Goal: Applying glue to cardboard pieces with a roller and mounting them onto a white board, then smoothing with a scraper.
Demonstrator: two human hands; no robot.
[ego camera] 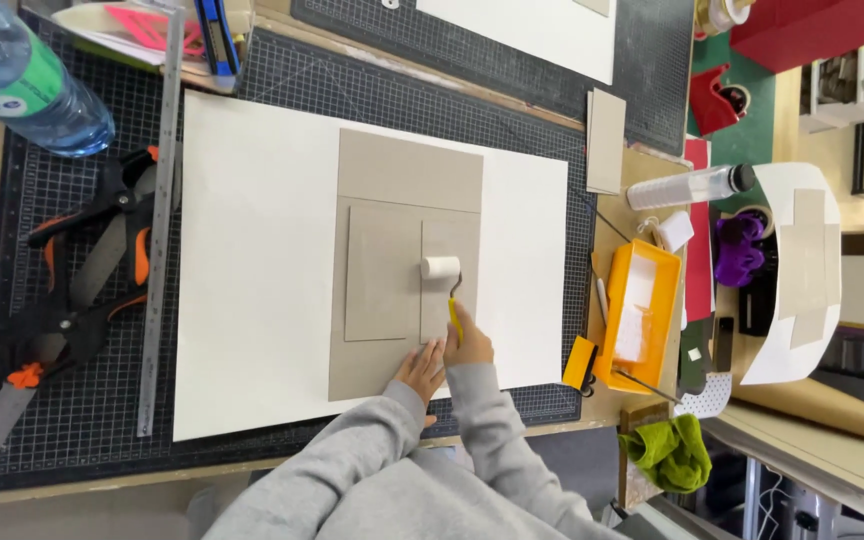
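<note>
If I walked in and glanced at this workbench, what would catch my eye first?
Probably the small white roller with a yellow handle, held in the right hand on grey boards in the middle of a big white sheet. The left hand presses the board's near edge. Off to the right, a bright yellow tray stands out, and a long metal ruler lies along the sheet's left side.

My right hand is curled shut, fingers wrapped tight round a thin handle, wrist straight, forearm running back toward me in a grey sleeve. My left hand lies flat just beside it, palm down, fingers spread and pressing, its sleeved arm bent in alongside.
</note>
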